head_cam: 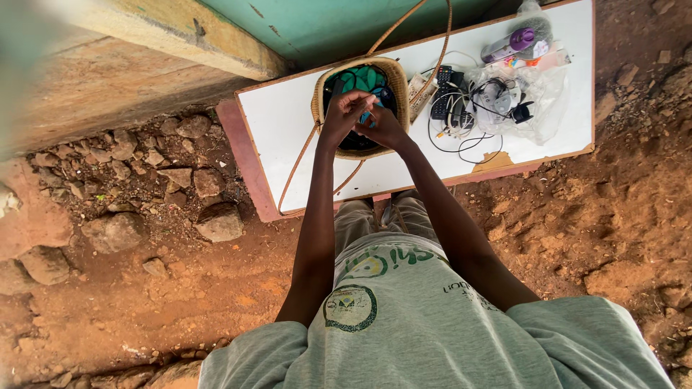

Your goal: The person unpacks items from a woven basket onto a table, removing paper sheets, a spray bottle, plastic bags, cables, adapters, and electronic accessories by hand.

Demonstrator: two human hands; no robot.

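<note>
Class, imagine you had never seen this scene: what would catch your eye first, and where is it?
First, the two hands, left hand and right hand, meeting over a round woven basket on a white board. Beside the basket, to the right, lies a tangle of cables and a clear plastic bag. Red earth and loose stones surround the board.

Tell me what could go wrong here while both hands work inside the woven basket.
1. The round woven straw basket has long looping handles crossing the tangled black and white cables; lifting it might drag them.
2. The small blue item between left hand and right hand could slip back in.
</note>
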